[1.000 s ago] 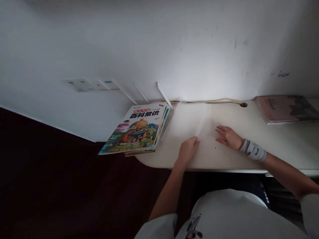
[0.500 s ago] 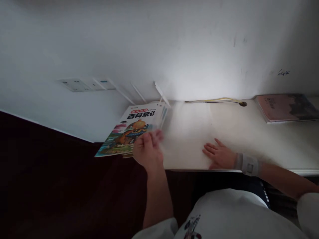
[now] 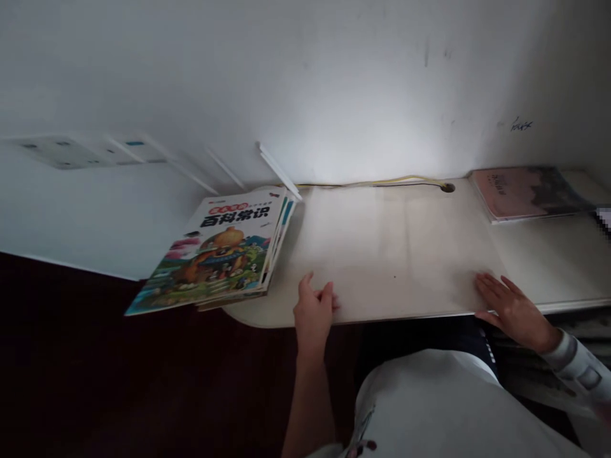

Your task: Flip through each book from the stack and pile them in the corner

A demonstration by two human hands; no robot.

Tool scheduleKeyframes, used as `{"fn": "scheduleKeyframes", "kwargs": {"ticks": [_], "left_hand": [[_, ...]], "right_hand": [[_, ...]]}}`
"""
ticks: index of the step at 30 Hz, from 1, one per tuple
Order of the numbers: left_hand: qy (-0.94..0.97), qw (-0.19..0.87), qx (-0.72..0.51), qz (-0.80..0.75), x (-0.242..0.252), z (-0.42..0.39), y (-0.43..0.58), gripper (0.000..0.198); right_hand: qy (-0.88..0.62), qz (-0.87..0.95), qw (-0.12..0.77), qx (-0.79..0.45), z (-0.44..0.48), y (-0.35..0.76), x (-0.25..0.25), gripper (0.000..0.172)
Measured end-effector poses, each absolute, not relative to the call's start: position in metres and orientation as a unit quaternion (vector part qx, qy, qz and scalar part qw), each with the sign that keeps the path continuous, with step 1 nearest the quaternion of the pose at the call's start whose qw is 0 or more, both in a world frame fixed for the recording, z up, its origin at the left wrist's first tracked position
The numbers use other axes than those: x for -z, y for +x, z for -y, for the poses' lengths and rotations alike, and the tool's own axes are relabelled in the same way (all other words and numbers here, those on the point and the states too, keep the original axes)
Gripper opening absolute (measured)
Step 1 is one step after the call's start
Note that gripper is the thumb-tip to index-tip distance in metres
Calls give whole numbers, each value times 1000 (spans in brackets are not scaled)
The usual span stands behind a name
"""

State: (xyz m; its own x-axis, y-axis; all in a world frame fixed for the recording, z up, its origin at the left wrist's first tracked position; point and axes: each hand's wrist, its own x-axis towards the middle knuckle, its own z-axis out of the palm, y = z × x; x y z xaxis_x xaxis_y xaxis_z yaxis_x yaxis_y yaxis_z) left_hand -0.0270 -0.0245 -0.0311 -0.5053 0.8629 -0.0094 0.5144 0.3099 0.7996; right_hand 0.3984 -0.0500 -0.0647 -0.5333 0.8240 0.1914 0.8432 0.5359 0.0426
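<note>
My left hand is at the front edge of the pale desk, its fingers loosely bent and apart, with nothing held. Left of it lies a stack of books topped by a colourful picture book with large black characters on its cover; the stack juts past the desk's rounded left end. Fingers stretched out, my right hand rests flat near the front edge on the right. A wide grey-white band circles that wrist.
A pink and dark book lies at the back right against the wall. Yellow and dark cables run along the back edge to a round hole. Wall sockets and white cable strips are at the left.
My left hand has moved off the book stack to the right, over the desk. My right hand has slid right along the front edge. The view has shifted a little right.
</note>
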Motion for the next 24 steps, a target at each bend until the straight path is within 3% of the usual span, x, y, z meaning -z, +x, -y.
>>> {"fn": "scheduleKeyframes", "kwargs": {"ticks": [2,6,11,14,19,24], "left_hand": [[481,136,-323,-804,27,27,-25,58],[612,-44,-334,-716,0,13,11,59],[847,45,-121,-516,-8,-45,104,64],[831,117,-13,-543,12,-69,126,68],[816,144,11,-560,42,-71,117,76],[827,113,-8,-551,33,-63,110,74]], "right_hand": [[-489,867,71,62,47,404,60,59],[-543,831,84,86,18,379,38,65],[-593,804,34,16,-53,311,21,66],[-632,774,3,-39,-74,297,30,69],[-635,772,14,-32,-68,307,51,70],[-637,771,18,-4,-63,308,56,68]]}}
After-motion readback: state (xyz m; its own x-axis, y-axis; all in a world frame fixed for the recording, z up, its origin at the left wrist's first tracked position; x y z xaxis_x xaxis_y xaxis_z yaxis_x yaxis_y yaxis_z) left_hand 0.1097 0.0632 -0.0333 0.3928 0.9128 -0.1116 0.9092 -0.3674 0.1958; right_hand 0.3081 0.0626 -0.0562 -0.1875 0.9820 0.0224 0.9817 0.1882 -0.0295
